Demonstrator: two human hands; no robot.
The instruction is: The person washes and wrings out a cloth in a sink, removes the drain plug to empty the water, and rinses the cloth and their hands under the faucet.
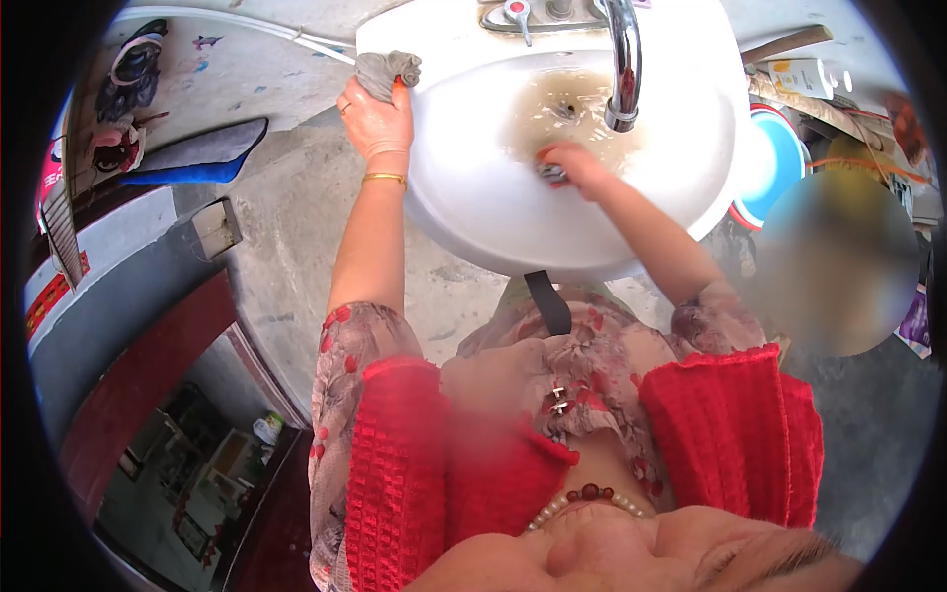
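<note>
The cloth (pixel 383 71) is bunched in my left hand (pixel 380 120), gripped at the sink's (pixel 473 217) left edge. My right hand (pixel 580 170) closes round a small grey wad (pixel 552 175), perhaps a scrubber, near murky water (pixel 533 116) below the tap (pixel 628 59). I seem mid-scrub; another stroke calls for steady pressure.

Over on the right there's 1 white bottle (pixel 794 78) with a yellowish label near a wooden stick (pixel 789 43), plus a blue basin (pixel 779 168) with red at its edge, while way left some black bag-looking thing (pixel 132 87) sits near a blue-edged panel (pixel 202 156).
</note>
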